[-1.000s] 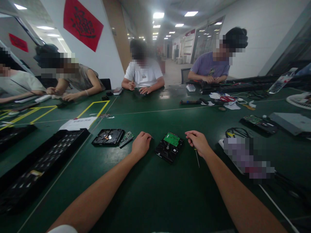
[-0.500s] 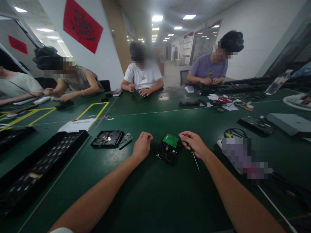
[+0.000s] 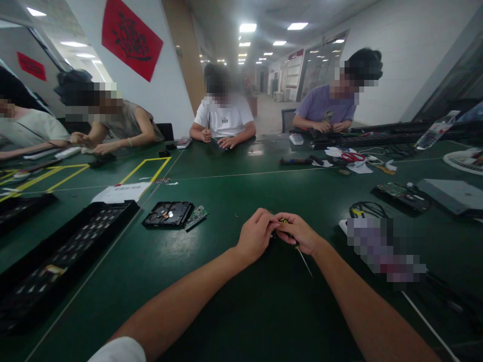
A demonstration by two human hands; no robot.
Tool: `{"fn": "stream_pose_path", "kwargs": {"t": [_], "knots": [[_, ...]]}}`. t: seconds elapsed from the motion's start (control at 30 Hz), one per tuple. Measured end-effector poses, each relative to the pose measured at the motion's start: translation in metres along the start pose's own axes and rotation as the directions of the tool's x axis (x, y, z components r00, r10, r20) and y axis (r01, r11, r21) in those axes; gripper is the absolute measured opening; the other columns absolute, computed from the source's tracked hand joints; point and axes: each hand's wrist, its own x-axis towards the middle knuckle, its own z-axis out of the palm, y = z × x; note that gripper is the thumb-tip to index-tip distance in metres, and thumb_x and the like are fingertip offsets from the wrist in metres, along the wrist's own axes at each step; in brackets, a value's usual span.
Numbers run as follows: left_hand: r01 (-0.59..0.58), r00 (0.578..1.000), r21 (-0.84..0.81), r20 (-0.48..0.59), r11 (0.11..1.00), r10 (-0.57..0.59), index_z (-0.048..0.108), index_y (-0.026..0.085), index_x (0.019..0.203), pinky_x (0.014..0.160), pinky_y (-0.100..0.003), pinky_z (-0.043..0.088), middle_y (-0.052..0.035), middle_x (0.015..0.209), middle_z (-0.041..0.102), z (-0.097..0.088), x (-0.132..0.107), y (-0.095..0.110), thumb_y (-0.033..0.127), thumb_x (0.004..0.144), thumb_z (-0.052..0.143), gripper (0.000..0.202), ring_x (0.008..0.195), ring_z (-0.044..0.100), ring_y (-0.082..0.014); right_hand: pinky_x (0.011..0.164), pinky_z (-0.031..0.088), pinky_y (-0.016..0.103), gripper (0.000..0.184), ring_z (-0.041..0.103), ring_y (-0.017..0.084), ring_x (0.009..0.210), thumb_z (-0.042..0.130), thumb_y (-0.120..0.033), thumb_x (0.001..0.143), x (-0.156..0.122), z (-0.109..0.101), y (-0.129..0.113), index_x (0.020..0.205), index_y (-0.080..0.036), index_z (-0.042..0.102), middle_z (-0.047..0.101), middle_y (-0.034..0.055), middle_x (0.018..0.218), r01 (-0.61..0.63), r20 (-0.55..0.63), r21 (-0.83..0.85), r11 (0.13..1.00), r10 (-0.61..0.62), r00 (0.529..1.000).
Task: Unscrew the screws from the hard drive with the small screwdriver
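Observation:
My left hand (image 3: 253,235) lies over the hard disk drive (image 3: 270,245), its fingers bent and pinched near its top right edge. What those fingertips hold, if anything, is hidden. Against them rest the fingertips of my right hand (image 3: 301,234), closed around a screwdriver (image 3: 305,261) with a yellow and black handle. Its thin metal shaft points down and toward me, away from the drive. Only a dark bit of the drive shows between my hands. To the left are another opened drive (image 3: 168,215) and a loose circuit board (image 3: 196,217).
A long black tray (image 3: 71,246) stretches along the left. On the right sit a pixelated item on a white base (image 3: 341,224), a drive (image 3: 402,196) and a grey metal box (image 3: 449,193). Coworkers sit across the green table (image 3: 211,317). A tiny bit (image 3: 236,215) lies left of my hands.
My left hand has moved right from beside the drive onto it, meeting my right hand and covering the green board. The right hand still grips the screwdriver. The view has shifted slightly.

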Motion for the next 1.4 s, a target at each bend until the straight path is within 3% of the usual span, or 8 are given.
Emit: {"fn": "stream_pose_path", "kwargs": {"t": [0.17, 0.47, 0.73, 0.93, 1.4], "knots": [[-0.019, 0.995, 0.036, -0.094, 0.999, 0.023, 0.063, 0.022, 0.103, 0.083, -0.032, 0.056, -0.0071, 0.099, 0.062, -0.004, -0.011, -0.003, 0.029, 0.106, 0.050, 0.016, 0.092, 0.063, -0.0180, 0.035, 0.014, 0.019, 0.027, 0.032, 0.004, 0.037, 0.077, -0.042, 0.085, -0.004, 0.004, -0.004, 0.091, -0.018, 0.068, 0.051, -0.0070, 0.053, 0.000, 0.061, 0.025, 1.000, -0.001, 0.998], [-0.052, 0.989, 0.084, -0.136, 0.995, 0.063, 0.066, 0.022, 0.103, 0.082, -0.030, 0.057, -0.0073, 0.098, 0.064, 0.002, -0.018, -0.014, 0.030, 0.104, 0.053, 0.015, 0.091, 0.065, -0.0172, 0.035, 0.015, 0.018, 0.032, 0.030, 0.003, 0.036, 0.077, -0.048, 0.087, -0.003, 0.002, -0.001, 0.085, -0.018, 0.067, 0.048, -0.0084, 0.050, 0.005, 0.070, 0.016, 1.000, -0.007, 0.998], [-0.021, 0.993, 0.121, -0.109, 0.992, 0.034, 0.068, 0.022, 0.102, 0.082, -0.029, 0.057, -0.0075, 0.100, 0.065, 0.002, -0.021, -0.018, 0.031, 0.105, 0.052, 0.019, 0.090, 0.066, -0.0164, 0.034, 0.016, 0.017, 0.030, 0.033, 0.003, 0.037, 0.081, -0.044, 0.083, -0.002, 0.000, 0.001, 0.087, -0.017, 0.069, 0.054, -0.0067, 0.055, -0.013, 0.060, 0.050, 0.999, 0.010, 0.998], [-0.081, 0.989, 0.152, -0.110, 0.985, 0.098, 0.071, 0.021, 0.103, 0.081, -0.027, 0.056, -0.0082, 0.101, 0.067, 0.002, -0.021, -0.022, 0.028, 0.104, 0.053, 0.018, 0.089, 0.066, -0.0159, 0.033, 0.021, 0.015, 0.028, 0.042, 0.003, 0.044, 0.086, -0.039, 0.078, 0.000, 0.000, 0.002, 0.089, -0.017, 0.073, 0.070, 0.0017, 0.079, -0.003, 0.018, 0.090, 0.996, 0.002, 1.000], [-0.136, 0.982, 0.227, -0.101, 0.964, 0.162, 0.069, 0.022, 0.102, 0.073, -0.024, 0.054, -0.0050, 0.096, 0.067, 0.003, -0.022, -0.024, 0.027, 0.104, 0.054, 0.016, 0.082, 0.064, -0.0137, 0.033, 0.019, 0.016, 0.025, 0.041, 0.002, 0.042, 0.086, -0.036, 0.078, 0.002, -0.004, 0.006, 0.085, -0.017, 0.071, 0.068, 0.0000, 0.075, 0.009, 0.008, 0.070, 0.997, -0.010, 1.000]]}}
